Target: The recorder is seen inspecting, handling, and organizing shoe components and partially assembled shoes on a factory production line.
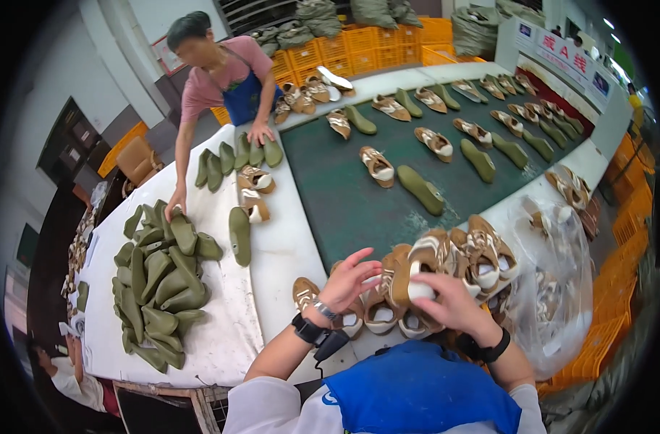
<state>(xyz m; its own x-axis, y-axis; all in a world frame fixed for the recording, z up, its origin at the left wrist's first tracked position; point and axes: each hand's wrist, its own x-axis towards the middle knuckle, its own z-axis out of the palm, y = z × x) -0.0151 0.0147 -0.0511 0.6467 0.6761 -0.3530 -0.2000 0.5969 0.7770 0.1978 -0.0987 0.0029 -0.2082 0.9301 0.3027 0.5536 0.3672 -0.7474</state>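
My right hand (pixel 451 300) grips a tan and white shoe upper (pixel 420 267) by its toe, lifted out of a row of similar uppers (pixel 482 253) packed against my chest. Fingers spread, my left hand (pixel 348 278) hovers beside that upper, just touching its edge, above more uppers (pixel 377 315) lying on the white table edge (pixel 286 246). Both wrists wear black bands. My blue apron (pixel 417 390) fills the lower middle.
A dark green conveyor belt (pixel 344 195) carries paired uppers and olive soles (pixel 419 188). A pile of olive soles (pixel 160 282) lies on the white table at left. A co-worker (pixel 221 72) in a pink shirt leans over the far end. A clear plastic bag (pixel 554 282) sits at right, with orange crates behind.
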